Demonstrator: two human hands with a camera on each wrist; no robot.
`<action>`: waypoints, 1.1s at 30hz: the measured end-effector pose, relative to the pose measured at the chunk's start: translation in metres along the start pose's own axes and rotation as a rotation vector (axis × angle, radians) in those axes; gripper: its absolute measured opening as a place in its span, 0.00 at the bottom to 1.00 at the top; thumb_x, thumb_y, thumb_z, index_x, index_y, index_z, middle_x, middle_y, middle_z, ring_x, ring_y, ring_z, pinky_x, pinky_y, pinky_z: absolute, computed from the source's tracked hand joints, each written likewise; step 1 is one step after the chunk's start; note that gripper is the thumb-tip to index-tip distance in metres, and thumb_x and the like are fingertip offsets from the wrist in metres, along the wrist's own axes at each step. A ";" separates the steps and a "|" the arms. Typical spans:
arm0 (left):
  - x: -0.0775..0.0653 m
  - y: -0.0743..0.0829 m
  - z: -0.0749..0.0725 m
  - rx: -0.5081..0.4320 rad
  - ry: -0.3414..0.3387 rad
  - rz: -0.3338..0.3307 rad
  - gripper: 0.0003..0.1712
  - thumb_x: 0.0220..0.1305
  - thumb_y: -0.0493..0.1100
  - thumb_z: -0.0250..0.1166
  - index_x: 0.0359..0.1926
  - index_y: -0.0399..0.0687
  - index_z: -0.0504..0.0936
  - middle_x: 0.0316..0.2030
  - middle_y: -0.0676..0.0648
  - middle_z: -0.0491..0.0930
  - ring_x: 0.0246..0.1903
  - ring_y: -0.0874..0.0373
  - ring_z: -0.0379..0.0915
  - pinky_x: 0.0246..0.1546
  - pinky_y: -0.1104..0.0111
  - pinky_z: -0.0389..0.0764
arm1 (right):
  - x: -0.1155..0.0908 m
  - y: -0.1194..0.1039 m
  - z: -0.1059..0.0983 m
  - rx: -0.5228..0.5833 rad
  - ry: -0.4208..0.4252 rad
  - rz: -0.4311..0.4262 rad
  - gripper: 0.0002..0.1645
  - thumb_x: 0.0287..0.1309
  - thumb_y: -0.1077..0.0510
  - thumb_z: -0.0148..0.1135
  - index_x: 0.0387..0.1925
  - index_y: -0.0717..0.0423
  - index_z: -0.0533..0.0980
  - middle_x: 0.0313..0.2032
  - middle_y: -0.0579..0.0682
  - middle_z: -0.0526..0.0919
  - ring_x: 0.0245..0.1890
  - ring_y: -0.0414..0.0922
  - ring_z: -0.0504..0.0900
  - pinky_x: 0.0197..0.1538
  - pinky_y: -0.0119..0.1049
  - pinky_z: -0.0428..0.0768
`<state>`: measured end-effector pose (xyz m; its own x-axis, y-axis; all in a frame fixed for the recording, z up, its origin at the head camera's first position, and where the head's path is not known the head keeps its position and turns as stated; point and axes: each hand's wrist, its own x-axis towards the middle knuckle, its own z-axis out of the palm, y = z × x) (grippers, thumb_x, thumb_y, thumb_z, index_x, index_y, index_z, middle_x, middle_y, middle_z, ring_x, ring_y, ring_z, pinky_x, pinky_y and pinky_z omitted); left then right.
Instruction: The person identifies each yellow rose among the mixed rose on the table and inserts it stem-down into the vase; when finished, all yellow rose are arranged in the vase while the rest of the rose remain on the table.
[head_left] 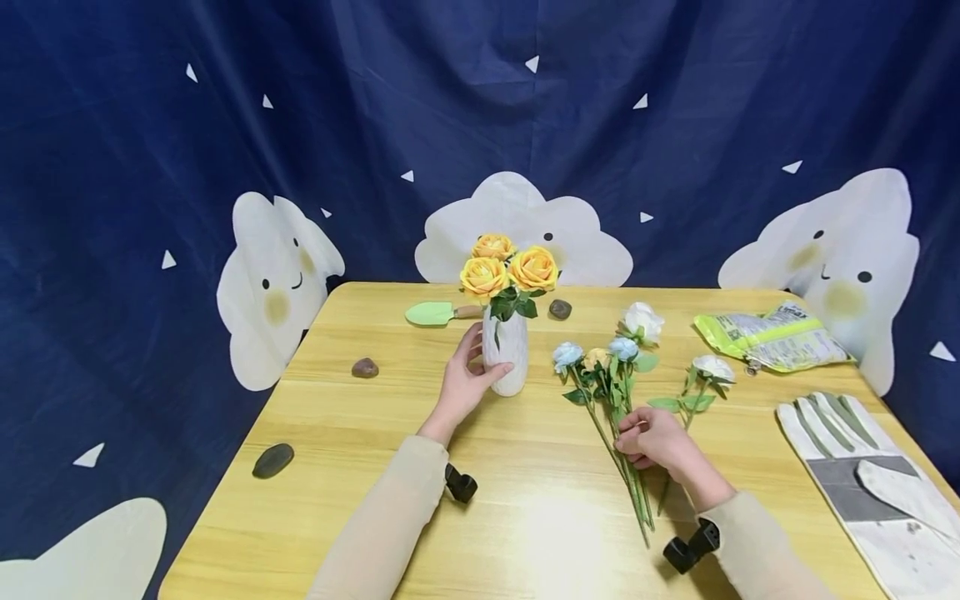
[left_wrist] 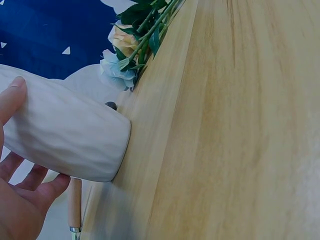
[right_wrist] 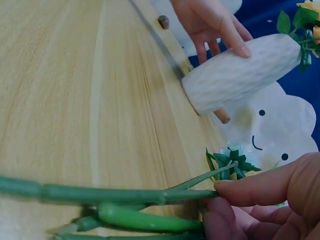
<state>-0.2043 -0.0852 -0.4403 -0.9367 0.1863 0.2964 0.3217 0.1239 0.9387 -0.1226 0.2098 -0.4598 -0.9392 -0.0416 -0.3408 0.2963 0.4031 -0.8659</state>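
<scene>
A white textured vase (head_left: 513, 358) stands upright on the table with several yellow roses (head_left: 534, 268) in it. My left hand (head_left: 461, 385) holds the vase from its left side, thumb in front and fingers behind, as the left wrist view shows. To the right lies a loose bunch of artificial flowers: blue roses (head_left: 567, 356), a pale yellow rose (head_left: 597, 358) and a white rose (head_left: 642, 322). My right hand (head_left: 658, 440) pinches a green stem (right_wrist: 125, 195) of this bunch between thumb and fingers. Which bloom that stem bears, I cannot tell.
Another white rose (head_left: 712, 367) lies right of the bunch. A green-bladed trowel (head_left: 430, 313) is behind the vase. Stones (head_left: 273, 460) lie at the left, and one dark stone (head_left: 559, 309) at the back. At the right are a yellow-green bag (head_left: 780, 337) and gloves (head_left: 862, 483).
</scene>
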 end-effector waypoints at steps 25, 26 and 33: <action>0.000 0.001 0.003 0.002 0.020 0.005 0.42 0.52 0.36 0.70 0.67 0.48 0.61 0.57 0.36 0.67 0.54 0.42 0.67 0.49 0.50 0.73 | -0.024 -0.036 -0.035 0.270 0.002 -0.216 0.26 0.51 0.71 0.63 0.51 0.76 0.67 0.34 0.57 0.81 0.25 0.47 0.81 0.34 0.44 0.82; 0.000 0.001 0.003 0.002 0.021 0.006 0.42 0.52 0.36 0.70 0.67 0.48 0.61 0.57 0.36 0.67 0.54 0.42 0.67 0.49 0.49 0.73 | -0.025 -0.038 -0.036 0.280 0.002 -0.235 0.25 0.51 0.71 0.63 0.51 0.75 0.67 0.34 0.57 0.82 0.25 0.47 0.81 0.34 0.44 0.82; -0.001 0.001 0.002 0.010 0.017 -0.002 0.42 0.52 0.37 0.71 0.67 0.48 0.61 0.58 0.37 0.67 0.54 0.42 0.67 0.50 0.51 0.73 | -0.023 -0.061 -0.039 0.344 0.039 -0.353 0.21 0.51 0.69 0.65 0.48 0.68 0.72 0.33 0.50 0.82 0.26 0.45 0.81 0.33 0.41 0.82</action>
<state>-0.2030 -0.0835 -0.4403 -0.9395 0.1696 0.2975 0.3211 0.1343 0.9375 -0.1257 0.2218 -0.3845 -0.9965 -0.0839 0.0039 -0.0077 0.0448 -0.9990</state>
